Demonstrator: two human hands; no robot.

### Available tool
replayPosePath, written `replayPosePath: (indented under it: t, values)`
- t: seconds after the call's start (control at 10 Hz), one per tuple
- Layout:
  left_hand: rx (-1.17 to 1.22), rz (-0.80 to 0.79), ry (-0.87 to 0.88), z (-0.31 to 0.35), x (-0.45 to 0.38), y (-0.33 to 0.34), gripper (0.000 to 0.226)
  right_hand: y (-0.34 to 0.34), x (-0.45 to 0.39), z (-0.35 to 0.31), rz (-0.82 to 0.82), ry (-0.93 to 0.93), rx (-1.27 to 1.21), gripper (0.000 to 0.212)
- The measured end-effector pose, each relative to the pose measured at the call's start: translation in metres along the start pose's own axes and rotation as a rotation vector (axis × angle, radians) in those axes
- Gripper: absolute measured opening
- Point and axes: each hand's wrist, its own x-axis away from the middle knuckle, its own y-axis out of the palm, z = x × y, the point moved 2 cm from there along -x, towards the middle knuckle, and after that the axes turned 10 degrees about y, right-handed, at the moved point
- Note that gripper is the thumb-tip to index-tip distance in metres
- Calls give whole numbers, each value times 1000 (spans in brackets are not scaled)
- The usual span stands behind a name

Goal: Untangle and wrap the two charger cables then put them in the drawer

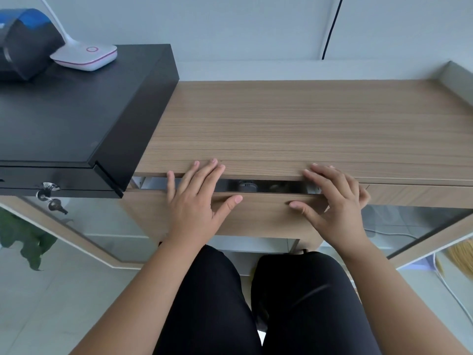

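Drawer (256,216) barely ajar; left hand (197,201) and right hand (332,201) press its front, fingers spread.

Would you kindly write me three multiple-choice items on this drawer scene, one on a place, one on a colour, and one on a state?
1. Where does the lamp base stand?
A. on the black box
B. on the wooden desk
C. on the floor

2. What colour is the lamp base's trim?
A. green
B. pink
C. yellow

3. How is the drawer?
A. pulled fully out
B. removed from the desk
C. open by only a narrow gap

Answers:
1. A, the white base sits on the box's top, left of the desk.
2. B, a pink line runs round its edge and a pink ring marks its top.
3. C, a dark slit shows between desk edge and drawer front, with the left hand and right hand lying flat across it.
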Motion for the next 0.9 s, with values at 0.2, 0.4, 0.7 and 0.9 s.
replayPosePath:
  t: [0.2,0.4,0.7,0.9]
  values:
    - [-12,215,-1,-4,-3,15,35,13,-2,6,145,-3,23,38]
    - [33,294,-13,-8,-6,17,23,17,-5,5,247,-24,52,30]
    - [93,246,1,-9,-7,18,28,10,-2,-7,121,84,36,34]
    - [160,191,105,-13,-21,-1,28,-53,-15,-39,-7,166,-619,23]
